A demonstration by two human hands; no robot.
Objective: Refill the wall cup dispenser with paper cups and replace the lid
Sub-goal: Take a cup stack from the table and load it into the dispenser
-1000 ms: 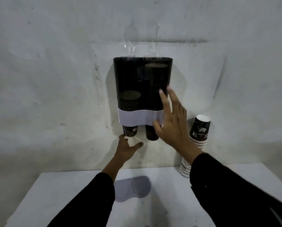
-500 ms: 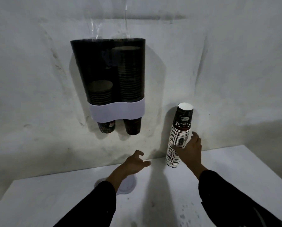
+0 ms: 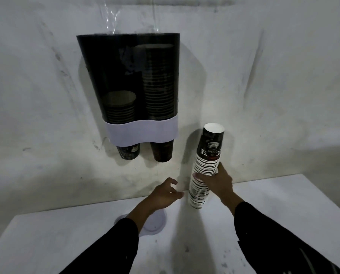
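A dark two-tube cup dispenser (image 3: 125,76) with a pale band hangs on the wall, its top uncovered. Its left tube holds a short stack of cups, its right tube a tall one. A tall stack of upside-down paper cups (image 3: 205,167) stands on the white table by the wall, right of the dispenser. My right hand (image 3: 217,180) is wrapped around the middle of that stack. My left hand (image 3: 164,194) hovers with fingers spread just left of the stack's base, holding nothing. The pale grey lid (image 3: 155,222) lies flat on the table, partly hidden under my left forearm.
The white table (image 3: 283,204) stands against a rough grey wall (image 3: 283,76). Clear plastic strips hang on the wall above the dispenser.
My right hand dropped from the dispenser's front to the cup stack and closed around it. My left hand came down and moved right toward the stack's base. The view shifted.
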